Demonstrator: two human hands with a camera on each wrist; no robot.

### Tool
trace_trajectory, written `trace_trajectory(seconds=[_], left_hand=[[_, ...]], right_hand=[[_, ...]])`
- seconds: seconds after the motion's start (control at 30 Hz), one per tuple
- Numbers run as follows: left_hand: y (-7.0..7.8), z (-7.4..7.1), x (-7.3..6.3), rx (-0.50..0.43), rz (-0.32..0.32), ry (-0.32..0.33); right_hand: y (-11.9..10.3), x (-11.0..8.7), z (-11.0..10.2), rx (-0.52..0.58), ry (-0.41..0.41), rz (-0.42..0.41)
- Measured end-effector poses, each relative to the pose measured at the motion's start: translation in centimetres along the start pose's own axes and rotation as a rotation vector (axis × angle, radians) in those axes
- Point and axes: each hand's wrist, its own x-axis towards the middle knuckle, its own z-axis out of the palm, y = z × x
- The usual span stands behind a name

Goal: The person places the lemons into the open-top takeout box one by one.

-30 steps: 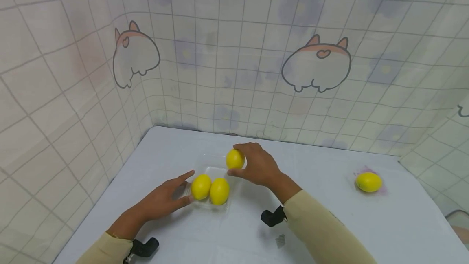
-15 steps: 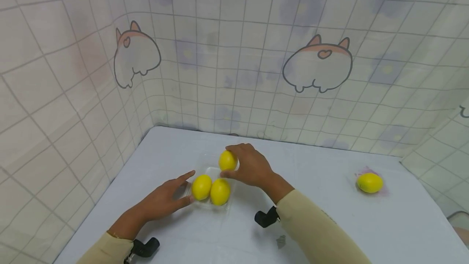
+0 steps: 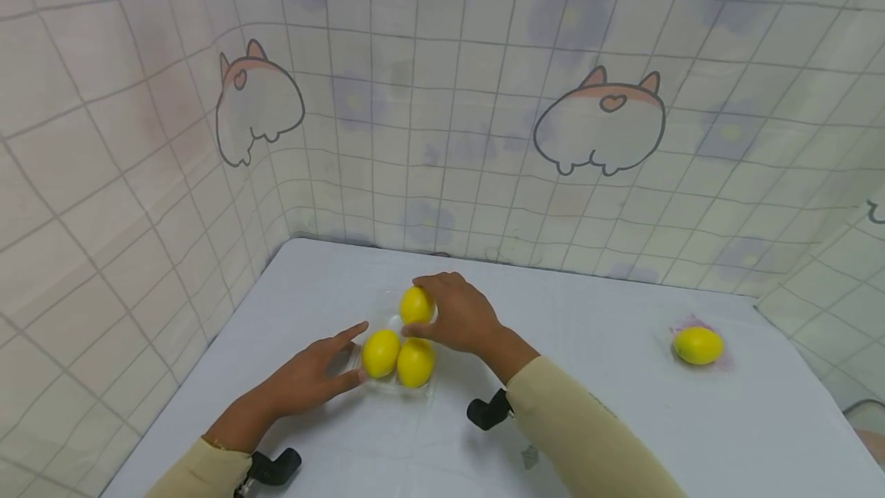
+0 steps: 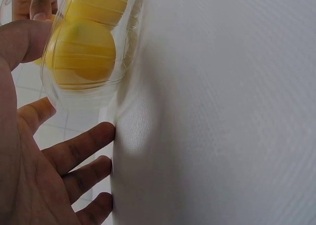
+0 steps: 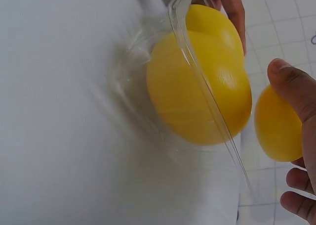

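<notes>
A clear plastic container (image 5: 212, 106) stands on the table with two yellow lemons (image 3: 381, 353) side by side in its near half. My right hand (image 3: 459, 313) grips a third lemon (image 3: 416, 306) between thumb and fingers, over the far end of the container. In the right wrist view this held lemon (image 5: 279, 123) is higher than the container's rim. My left hand (image 3: 311, 371) lies along the container's left side with its fingers spread. The left wrist view has its thumb (image 4: 37, 39) at the container's rim and other fingertips (image 4: 106, 132) resting on the tabletop.
A further lemon (image 3: 697, 345) sits on a pinkish mark at the table's right. Patterned curtains (image 3: 477, 98) rise behind and beside the white table (image 3: 608, 375). Black camera mounts (image 3: 489, 410) stick out from both wrists. A small grey patch (image 3: 530, 457) shows near the right sleeve.
My right hand has moved left with its lemon, from the container's right edge to over its far half. My left hand stays at the container's side.
</notes>
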Motion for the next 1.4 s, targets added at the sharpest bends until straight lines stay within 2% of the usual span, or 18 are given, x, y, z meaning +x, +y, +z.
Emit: trace_trajectory(seconds=[0.57,1.0,1.4], left_hand=[[0.3,-0.4,-0.2,-0.012,0.008,-0.003],[0.2,-0.4,-0.2,-0.016,0.018,-0.001],[0.3,-0.4,-0.2,-0.018,0.013,0.001]], right_hand=[[-1.4,1.5,1.2,-0.029,-0.038,-0.030],[-2.4,2.0,1.1,-0.045,-0.079,-0.013],[-2.4,2.4,1.8,-0.044,-0.099,0.023]])
